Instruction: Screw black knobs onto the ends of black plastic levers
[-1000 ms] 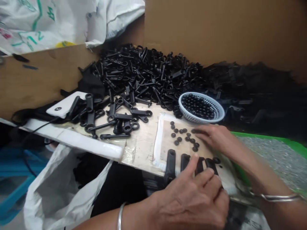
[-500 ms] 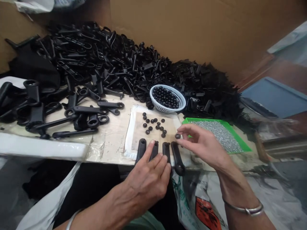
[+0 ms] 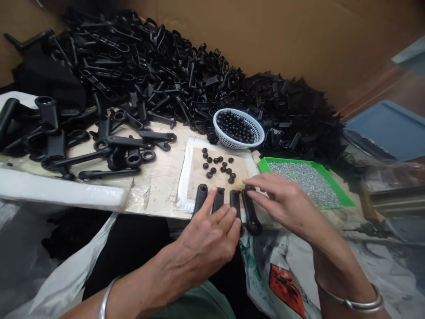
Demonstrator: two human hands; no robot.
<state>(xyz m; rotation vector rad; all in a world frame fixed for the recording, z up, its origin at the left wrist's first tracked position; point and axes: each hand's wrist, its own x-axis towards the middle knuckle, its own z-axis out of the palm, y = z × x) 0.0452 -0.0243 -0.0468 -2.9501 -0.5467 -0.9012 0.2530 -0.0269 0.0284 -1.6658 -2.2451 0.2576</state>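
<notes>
Several black plastic handles [image 3: 252, 217] lie side by side at the near edge of the table. My left hand [image 3: 209, 235] rests over the middle ones, thumb and fingers stretched out and pressing on them. At the top end of the rightmost handle, my right hand [image 3: 282, 199] pinches a small black round piece [image 3: 249, 188], mostly hidden by thumb and forefinger. Beyond the handles, several loose small black round pieces [image 3: 213, 170] are scattered over a white-edged pad [image 3: 186, 177].
A pale blue basket [image 3: 239, 142] of round black pieces stands behind the pad. To the right sits a green tray [image 3: 343, 197] with small metal parts. A large heap of black plastic parts [image 3: 149, 71] fills the back; a white foam strip [image 3: 59, 188] lies at left.
My right hand has brought the small black round piece down onto the top end of the rightmost handle. My left hand keeps its place on the handles. The view has shifted slightly.
</notes>
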